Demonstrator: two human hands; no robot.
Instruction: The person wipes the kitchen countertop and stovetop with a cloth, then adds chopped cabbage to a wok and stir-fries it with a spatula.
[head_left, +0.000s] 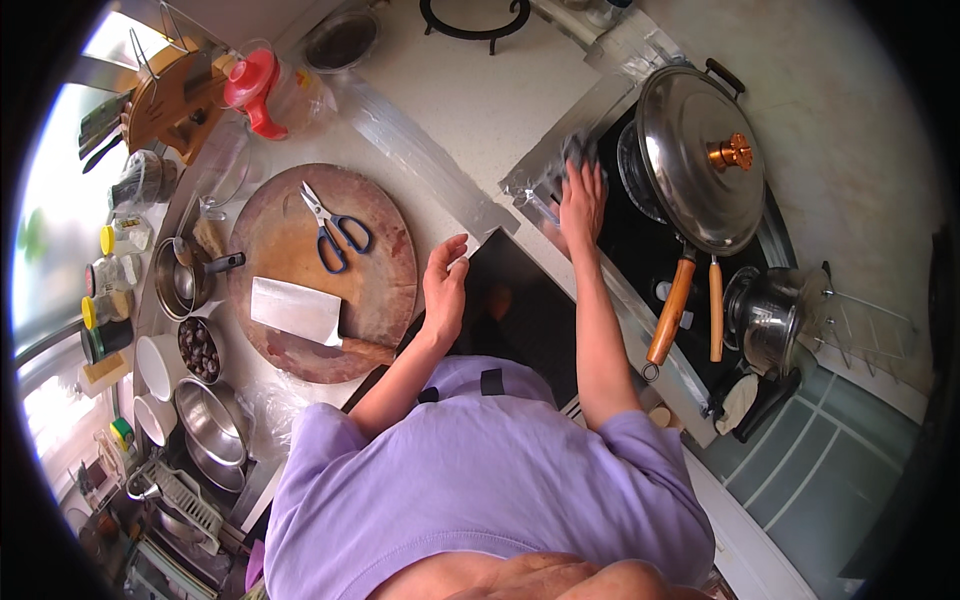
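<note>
My right hand (583, 199) presses a dark grey cloth (579, 148) onto the foil-edged corner of the black cooktop (622, 259), just left of a wok with a domed steel lid (686, 161). My left hand (445, 289) holds nothing; its fingers are apart and slightly curled, in the air beside a round wooden chopping board (375, 217). On the board lie scissors with dark blue handles (335, 234) and a cleaver with a wooden handle (296, 309), the scissors above the cleaver.
Wooden handles (673, 311) stick out from the wok towards me. A glass-lidded pot (772, 319) stands at the right. Left of the board are a small saucepan (174, 281), a bowl of dark round food (200, 349) and steel bowls (212, 420). A black metal ring stand (476, 34) is at the back.
</note>
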